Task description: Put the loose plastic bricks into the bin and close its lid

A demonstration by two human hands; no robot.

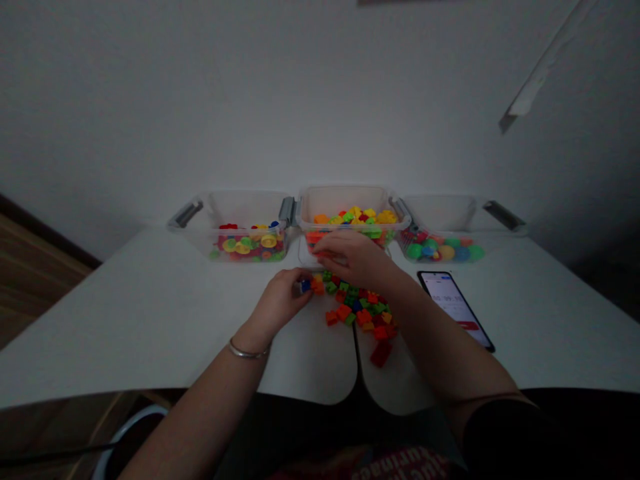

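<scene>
My left hand pinches at a blue toy brick at the left edge of a loose pile. An orange brick lies right beside that brick. My right hand is over the far side of the pile, in front of the middle box, its fingers curled together. Orange-red shows by its fingertips, but whether that is a held brick or box contents I cannot tell. The pile of bricks is green, red, orange and blue; my right forearm hides part of it. One red brick lies nearest me.
The clear middle box holds bricks. The left box holds mixed colourful pieces, and the right box holds coloured balls. A phone with its screen lit lies right of my forearm. A seam runs through the white table.
</scene>
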